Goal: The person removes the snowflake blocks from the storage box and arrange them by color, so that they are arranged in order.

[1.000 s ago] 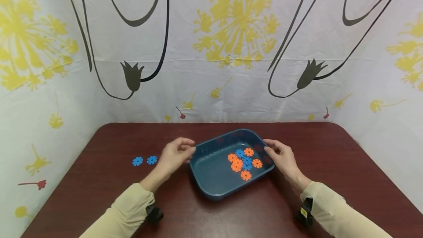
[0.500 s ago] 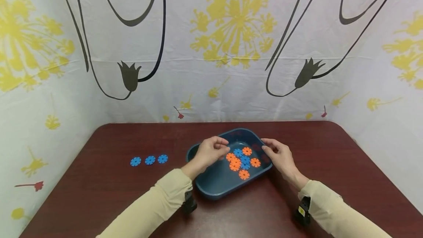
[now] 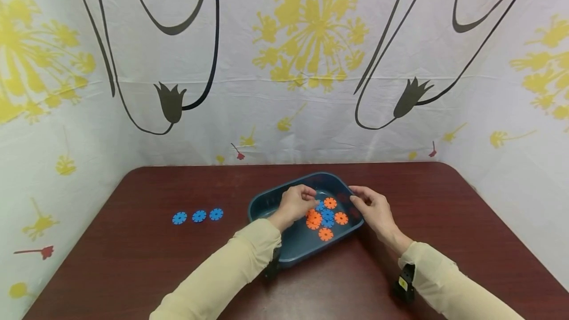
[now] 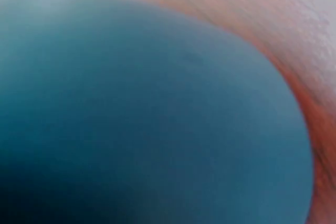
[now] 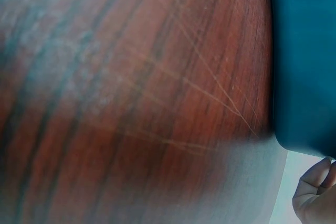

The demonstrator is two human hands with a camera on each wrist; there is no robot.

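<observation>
My left hand (image 3: 297, 204) reaches over the dark blue tray (image 3: 295, 248), its fingertips right beside a notched blue plastic disc (image 3: 319, 206). Thumb and forefinger are a little apart. Several orange discs (image 3: 326, 234) and blue discs (image 3: 327, 215) lie heaped in the right part of the tray. With thumb and fingers my right hand (image 3: 375, 212) grips the tray's right end at the rim. The left wrist view is filled by the tray's wall (image 4: 157, 103). In the right wrist view, the fingers (image 5: 315, 195) show at the tray's corner.
Three blue discs (image 3: 199, 216) lie in a row on the dark red wooden table (image 3: 133, 260), left of the tray. A white printed cloth (image 3: 284, 137) stands behind the table and along its sides.
My left hand has moved right from beside the row of discs to the pile in the tray. A third blue disc now shows in the row. The right hand keeps its hold.
</observation>
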